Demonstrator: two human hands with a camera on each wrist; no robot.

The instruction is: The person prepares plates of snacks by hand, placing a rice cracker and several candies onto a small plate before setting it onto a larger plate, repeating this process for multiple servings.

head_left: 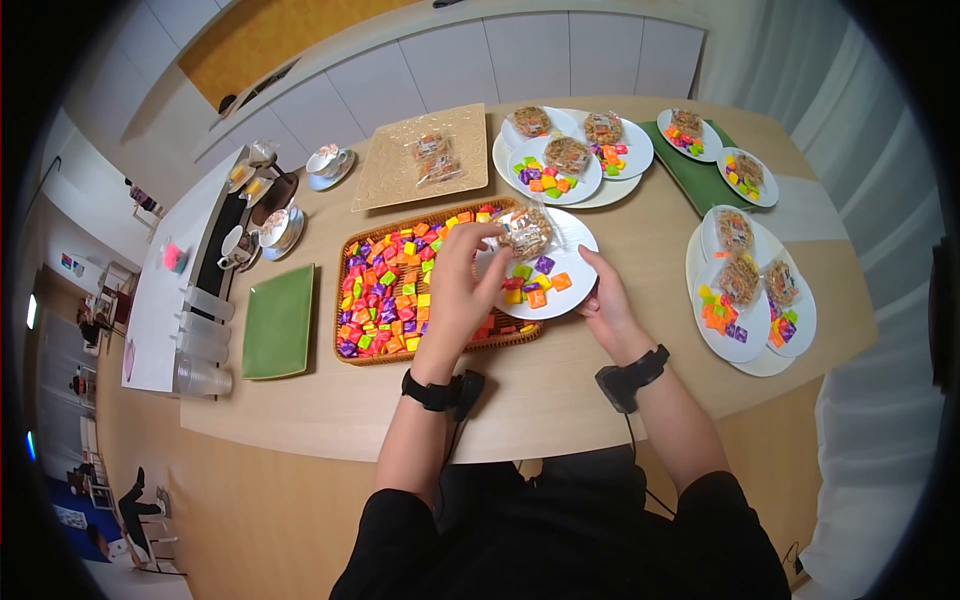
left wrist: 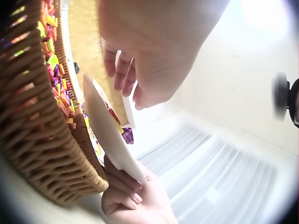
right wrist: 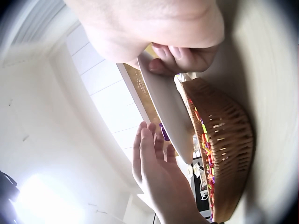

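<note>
A white plate is held over the right end of the wicker basket by the right hand, its thumb on the rim and fingers curled underneath. On that plate lie a clear-wrapped round snack and several colourful wrapped candies. Above the plate's left side hovers the left hand, its fingers loosely bent beside the snack; whether they touch it is unclear. In the left wrist view the left hand hangs over the tilted plate, and the right hand grips its edge.
A green tray stands left of the basket, cups and saucers behind it. On a gold tray lie wrapped snacks. Filled plates stand at the back right, on a second green tray, and on a white platter at right.
</note>
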